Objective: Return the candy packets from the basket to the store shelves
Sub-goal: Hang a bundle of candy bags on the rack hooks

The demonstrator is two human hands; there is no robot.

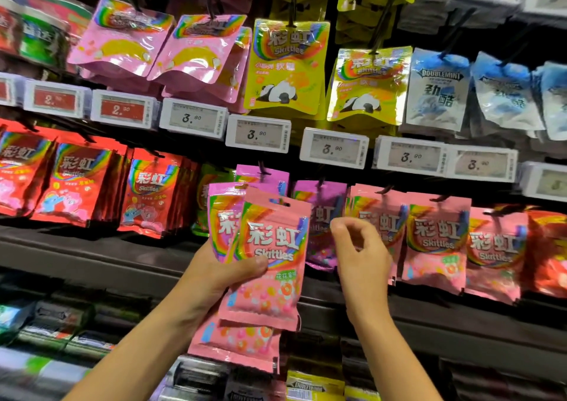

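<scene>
Left hand point(214, 273): raised at 6 o'clock of the view, fingers and thumb clamped on a small stack of pink Skittles packets point(271, 259); the thumb is laid across the front packet's face.
Held stack: at least two packets are fanned upright in the grip, a further pink packet point(236, 344) is seen hanging below the palm; whether that one is gripped too cannot be told.
Right hand point(360, 256): lifted just at 3 o'clock of the held stack, nothing is held; thumb and forefinger are curled toward each other with a gap kept between them, the other fingers loosely bent.
Pink row on pegs point(437, 242): matching pink Skittles packets are hung at 3 o'clock of the right hand, on the lower peg rail.
Purple packets point(322, 213): hung directly behind the gap between the two hands.
Red Skittles packets point(76, 183): racked in rows at 9 o'clock.
Upper rail: yellow panda Skittles pouches point(285, 66) at 12 o'clock, pink pouches point(122, 38) at 11 o'clock, Doublemint bags point(438, 91) at 2 o'clock.
Price tags point(259, 134): a strip reading 3.90 is run beneath the upper rail.
Basket: not caught in view.
</scene>
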